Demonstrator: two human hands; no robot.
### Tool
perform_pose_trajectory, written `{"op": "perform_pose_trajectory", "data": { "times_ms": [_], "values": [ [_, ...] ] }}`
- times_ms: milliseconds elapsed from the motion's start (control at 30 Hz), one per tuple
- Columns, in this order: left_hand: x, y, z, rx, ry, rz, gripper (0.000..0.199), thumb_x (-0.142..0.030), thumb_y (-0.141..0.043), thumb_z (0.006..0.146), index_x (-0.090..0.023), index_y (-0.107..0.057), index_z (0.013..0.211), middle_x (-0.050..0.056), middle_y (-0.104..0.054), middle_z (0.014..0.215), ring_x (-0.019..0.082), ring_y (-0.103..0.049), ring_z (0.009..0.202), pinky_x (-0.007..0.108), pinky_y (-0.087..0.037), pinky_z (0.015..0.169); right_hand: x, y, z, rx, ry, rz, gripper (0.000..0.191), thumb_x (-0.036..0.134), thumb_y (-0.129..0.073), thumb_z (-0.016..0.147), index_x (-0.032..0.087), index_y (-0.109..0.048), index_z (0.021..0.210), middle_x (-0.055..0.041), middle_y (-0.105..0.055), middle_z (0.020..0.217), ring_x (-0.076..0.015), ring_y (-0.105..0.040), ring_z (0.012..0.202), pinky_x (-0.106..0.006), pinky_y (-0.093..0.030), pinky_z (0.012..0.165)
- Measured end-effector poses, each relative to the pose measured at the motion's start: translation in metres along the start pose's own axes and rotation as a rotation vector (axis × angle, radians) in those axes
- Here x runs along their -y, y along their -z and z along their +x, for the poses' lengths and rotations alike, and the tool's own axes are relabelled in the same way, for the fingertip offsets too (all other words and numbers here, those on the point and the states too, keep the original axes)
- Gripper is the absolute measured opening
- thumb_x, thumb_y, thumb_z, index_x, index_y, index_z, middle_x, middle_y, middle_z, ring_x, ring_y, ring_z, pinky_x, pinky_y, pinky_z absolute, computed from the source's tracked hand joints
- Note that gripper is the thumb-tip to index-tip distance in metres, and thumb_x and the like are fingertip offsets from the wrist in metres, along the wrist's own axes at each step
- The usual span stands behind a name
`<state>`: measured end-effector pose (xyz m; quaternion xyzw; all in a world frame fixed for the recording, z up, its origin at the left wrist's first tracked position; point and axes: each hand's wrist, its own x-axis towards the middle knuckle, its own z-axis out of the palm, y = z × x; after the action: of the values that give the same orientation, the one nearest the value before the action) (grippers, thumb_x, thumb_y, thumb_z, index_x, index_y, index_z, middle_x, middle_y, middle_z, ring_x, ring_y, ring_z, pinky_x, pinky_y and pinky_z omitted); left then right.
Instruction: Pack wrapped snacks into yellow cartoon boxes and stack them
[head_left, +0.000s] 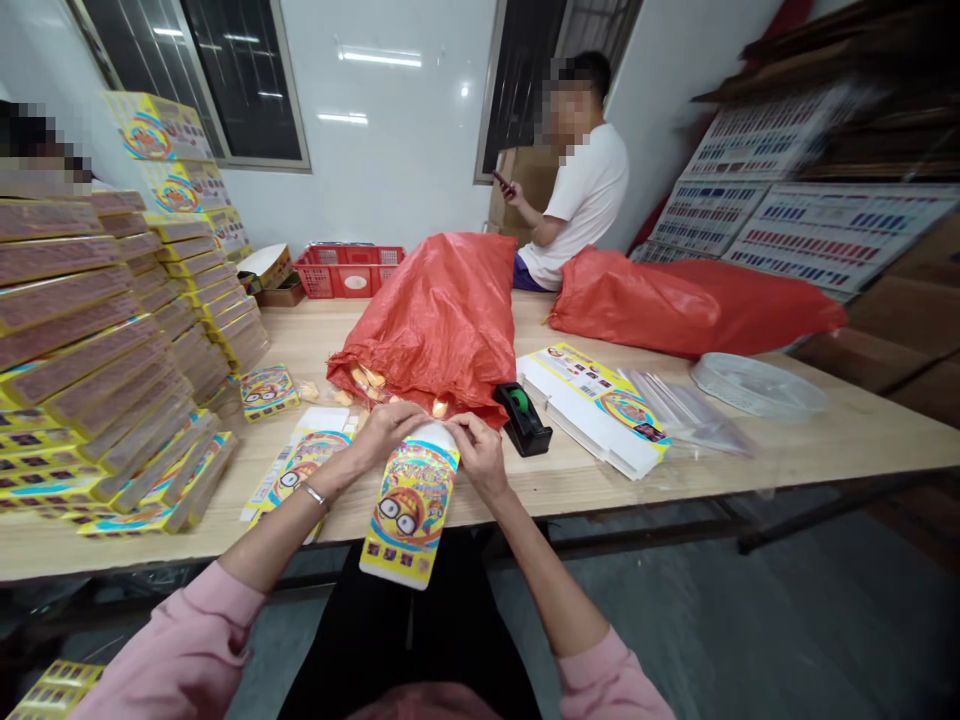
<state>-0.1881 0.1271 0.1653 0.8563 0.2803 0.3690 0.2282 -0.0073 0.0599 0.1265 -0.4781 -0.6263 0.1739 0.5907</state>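
Yellow printed carton (409, 520) looks light and kinda flimsy, so grab it by the top end, which is just where the left hand (386, 432) and right hand (480, 458) pinch it, over the surface (570, 490) edge.

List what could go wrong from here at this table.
The yellow printed carton overhangs the table edge and could slip from the left hand and right hand. The tall stack of flat cartons could topple if bumped. The red woven sack's open mouth may spill pieces.
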Motion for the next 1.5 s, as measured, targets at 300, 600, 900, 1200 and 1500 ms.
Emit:
{"op": "perform_pose_trajectory", "data": {
  "times_ms": [300,600,900,1200,1500],
  "values": [
    [-0.007,0.029,0.043,-0.164,-0.236,0.164,0.033,-0.043,-0.046,0.096,-0.018,-0.068,0.090,0.010,-0.071,0.094,0.021,-0.065,0.094,0.035,-0.050,0.091,0.032,0.027,0.051,0.221,-0.026,0.004,0.040,0.045,-0.062,0.086,0.022,-0.063,0.119,-0.0031,-0.069,0.109,-0.0191,-0.064,0.086,-0.029,-0.050,0.077],
    [0.003,0.008,0.005,-0.156,0.036,-0.407,0.056,-0.048,-0.062,0.087,-0.024,-0.039,0.132,0.013,-0.058,0.130,0.021,-0.064,0.111,0.033,-0.055,0.090,0.015,0.029,0.041,0.148,0.035,-0.006,0.046,0.040,-0.064,0.087,0.025,-0.055,0.129,-0.0048,-0.066,0.113,-0.0186,-0.064,0.085,-0.030,-0.052,0.076],
    [-0.009,-0.003,-0.013,-0.089,0.182,-0.509,0.061,-0.039,-0.059,0.091,-0.027,-0.031,0.144,0.010,-0.060,0.127,0.020,-0.063,0.112,0.033,-0.054,0.093,0.016,0.037,0.039,0.168,0.082,-0.054,0.029,0.036,-0.059,0.091,0.024,-0.065,0.116,-0.0047,-0.067,0.116,-0.0209,-0.064,0.096,-0.032,-0.051,0.085],
    [-0.004,0.014,-0.004,-0.047,0.159,-0.376,0.041,-0.044,-0.066,0.084,-0.020,-0.057,0.117,0.010,-0.065,0.116,0.016,-0.066,0.083,0.023,-0.055,0.061,0.025,0.039,0.036,0.155,0.076,0.027,0.031,0.041,-0.055,0.094,0.026,-0.068,0.118,-0.0045,-0.067,0.119,-0.0211,-0.062,0.109,-0.034,-0.049,0.096],
    [-0.023,0.021,0.006,-0.049,0.359,-0.430,0.040,-0.057,-0.058,0.087,-0.020,-0.053,0.101,0.000,-0.066,0.083,0.012,-0.066,0.053,0.020,-0.051,0.047,0.031,0.026,0.035,0.084,0.014,0.105,0.029,0.042,-0.051,0.095,0.024,-0.070,0.105,-0.0044,-0.070,0.111,-0.0202,-0.064,0.104,-0.031,-0.050,0.093]
  ]
}}
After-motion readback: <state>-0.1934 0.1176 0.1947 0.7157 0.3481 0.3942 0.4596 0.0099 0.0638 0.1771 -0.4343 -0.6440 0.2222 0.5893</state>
